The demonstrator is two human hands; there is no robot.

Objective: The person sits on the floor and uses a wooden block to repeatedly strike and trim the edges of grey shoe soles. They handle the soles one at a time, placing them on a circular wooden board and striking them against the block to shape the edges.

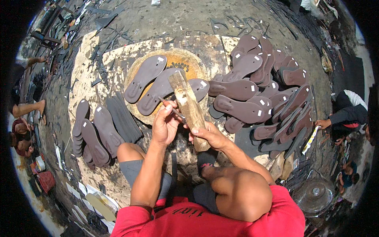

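My left hand [164, 123] pinches a thin metal rod-like tool [172, 108], its fingers closed around it. In my right hand [210, 135] is a rough wooden bat [190, 108], gripped at its near end and slanting up and away. The rod passes close beside the bat; I cannot tell if they touch. Beyond my hands, brown sandal soles with small white labels lie on a round wooden block [131, 74]. One sole [146, 77] lies at the left, another [158, 93] partly under the bat, and a third [199, 89] at the right. Small dark bits [179, 65] sit on the block.
A large heap of brown soles [241, 108] spreads at the right. At the left are smaller stacks of soles [94, 138] and dark strips [122, 118]. Scraps [106, 19] litter the floor. A fan [314, 193] stands lower right, near another person's hand [323, 123].
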